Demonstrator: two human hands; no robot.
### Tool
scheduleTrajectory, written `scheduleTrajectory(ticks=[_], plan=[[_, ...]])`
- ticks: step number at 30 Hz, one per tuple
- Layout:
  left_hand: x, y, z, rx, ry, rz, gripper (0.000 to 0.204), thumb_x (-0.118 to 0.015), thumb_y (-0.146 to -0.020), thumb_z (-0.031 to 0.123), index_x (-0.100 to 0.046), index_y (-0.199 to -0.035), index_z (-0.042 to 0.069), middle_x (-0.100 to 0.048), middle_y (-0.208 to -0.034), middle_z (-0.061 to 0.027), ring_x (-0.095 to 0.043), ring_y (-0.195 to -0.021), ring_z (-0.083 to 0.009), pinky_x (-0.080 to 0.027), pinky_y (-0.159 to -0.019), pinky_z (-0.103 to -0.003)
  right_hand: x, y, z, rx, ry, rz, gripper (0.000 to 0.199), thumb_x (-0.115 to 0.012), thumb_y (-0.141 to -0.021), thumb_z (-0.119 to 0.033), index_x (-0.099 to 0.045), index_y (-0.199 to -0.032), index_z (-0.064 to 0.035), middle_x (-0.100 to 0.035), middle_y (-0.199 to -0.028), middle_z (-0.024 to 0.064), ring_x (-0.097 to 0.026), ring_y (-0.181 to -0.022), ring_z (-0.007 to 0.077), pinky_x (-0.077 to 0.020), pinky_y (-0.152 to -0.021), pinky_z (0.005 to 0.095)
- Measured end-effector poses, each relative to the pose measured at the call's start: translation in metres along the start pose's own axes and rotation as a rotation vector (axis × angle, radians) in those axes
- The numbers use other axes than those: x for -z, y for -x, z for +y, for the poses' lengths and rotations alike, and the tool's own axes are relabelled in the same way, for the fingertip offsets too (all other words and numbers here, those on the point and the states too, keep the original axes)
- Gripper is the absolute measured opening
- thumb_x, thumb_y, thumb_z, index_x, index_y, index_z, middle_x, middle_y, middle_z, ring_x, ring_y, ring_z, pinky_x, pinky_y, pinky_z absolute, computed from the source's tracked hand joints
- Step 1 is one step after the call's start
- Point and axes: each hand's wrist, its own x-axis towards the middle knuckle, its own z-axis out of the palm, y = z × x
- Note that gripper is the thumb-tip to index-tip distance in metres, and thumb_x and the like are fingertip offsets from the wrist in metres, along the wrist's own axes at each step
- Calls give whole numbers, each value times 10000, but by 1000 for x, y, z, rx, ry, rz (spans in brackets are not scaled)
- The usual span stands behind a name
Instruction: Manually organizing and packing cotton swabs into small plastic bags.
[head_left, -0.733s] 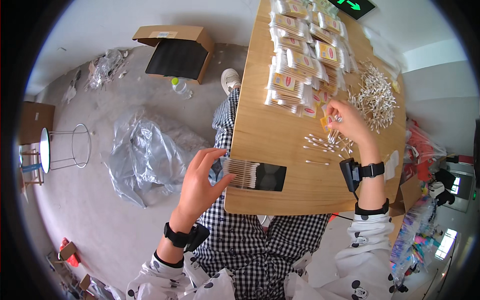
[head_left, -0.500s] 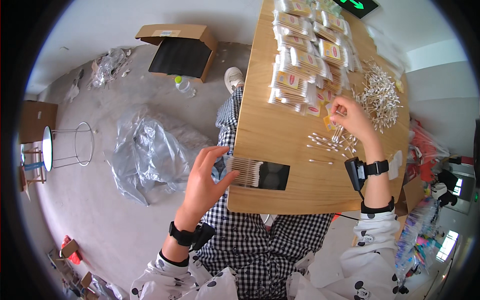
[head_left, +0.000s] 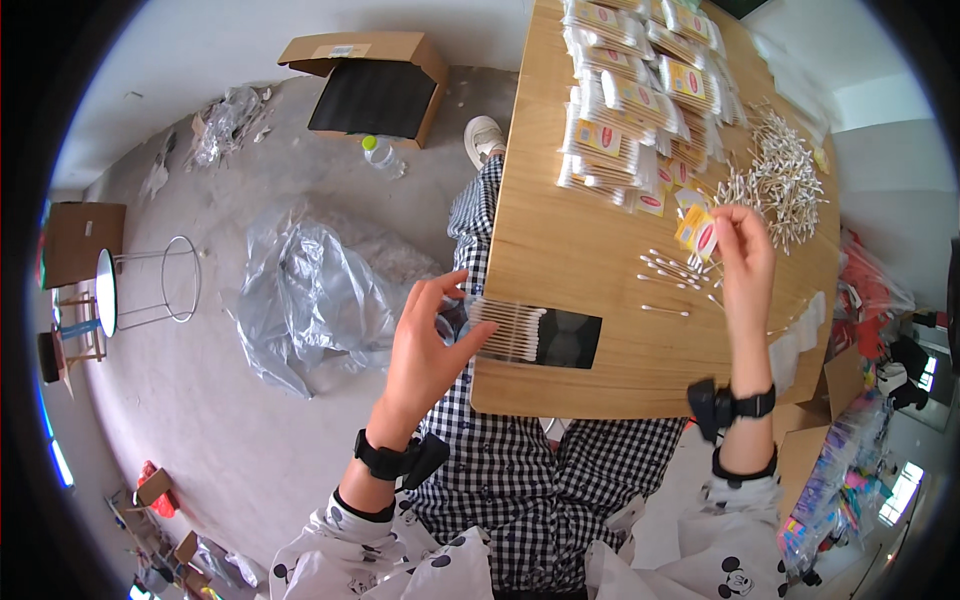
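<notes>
A row of cotton swabs (head_left: 515, 332), in what looks like a clear plastic bag, lies at the table's near left edge, beside a dark rectangular piece (head_left: 569, 340). My left hand (head_left: 425, 335) curves round its left end, thumb on the swabs and fingers at the plastic. Over the right part of the table, my right hand (head_left: 748, 245) pinches a small yellow and white card (head_left: 697, 233) with a red oval. Just below that card are loose cotton swabs (head_left: 672, 268). More cards (head_left: 652, 200) lie behind, partly under the filled packs.
Filled swab packs (head_left: 625, 100) are stacked at the table's far side, beside a large heap of loose swabs (head_left: 785, 180). White sheets (head_left: 798, 345) lie at the right edge. On the floor to the left are clear plastic (head_left: 310, 290), an open carton (head_left: 375, 90) and a stool (head_left: 107, 290).
My right hand has lifted a yellow card from near the loose swabs and drawn it to the right. My left hand stays at the swab row. The whole view has shifted slightly.
</notes>
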Motion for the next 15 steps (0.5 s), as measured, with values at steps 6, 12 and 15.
scheduleTrajectory(ticks=[6,12,15], plan=[[-17,4,-17,217,389,130,663,-819,-779,135,-494,-1347,28,-545,-1012,-44,-566,-856,-113,-493,-749,-261,-77,86,-37,-298,-388,-223,93,-589,-968,-56,-617,-1050,-23,-596,-862,-17,-543,-746,33,-454,-654,196],[-19,7,-10,299,444,78,656,-777,-819,67,-449,-1383,5,-597,-969,-31,-627,-888,-108,-516,-806,-236,-97,107,-40,-280,-417,-281,145,-616,-920,31,-602,-1062,5,-599,-879,21,-570,-787,70,-481,-702,224],[-23,7,-9,335,649,103,641,-783,-814,69,-458,-1361,-16,-639,-964,-48,-627,-891,-111,-513,-807,-242,-96,107,-40,-263,-359,-274,169,-621,-903,49,-602,-1063,-3,-604,-868,21,-564,-769,80,-469,-677,229]])
